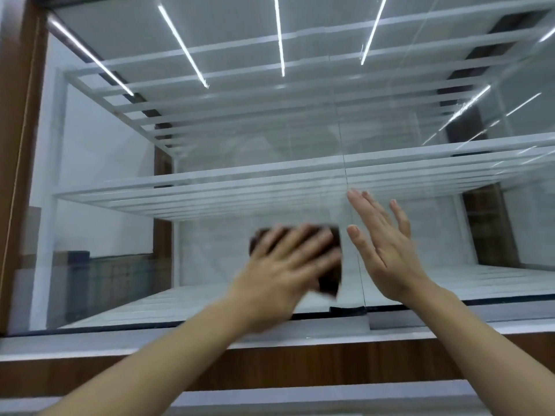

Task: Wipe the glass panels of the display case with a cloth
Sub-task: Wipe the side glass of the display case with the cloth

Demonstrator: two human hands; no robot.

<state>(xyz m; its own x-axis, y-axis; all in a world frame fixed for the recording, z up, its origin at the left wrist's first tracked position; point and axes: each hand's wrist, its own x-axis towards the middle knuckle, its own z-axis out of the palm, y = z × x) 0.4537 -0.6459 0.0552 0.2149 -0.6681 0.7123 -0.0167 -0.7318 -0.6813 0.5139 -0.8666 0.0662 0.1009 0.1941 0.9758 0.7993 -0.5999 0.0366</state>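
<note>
A tall display case with glass front panels fills the view. A thin vertical seam splits the left panel from the right one. My left hand is spread flat over a dark brown cloth, pressing it on the left panel low down, beside the seam; the hand is motion-blurred. My right hand rests flat on the right panel, fingers apart and pointing up, holding nothing.
White slatted shelves show behind the glass, under reflected light strips. A brown wooden frame post stands at the left. Below the glass run a white ledge and a brown wooden band.
</note>
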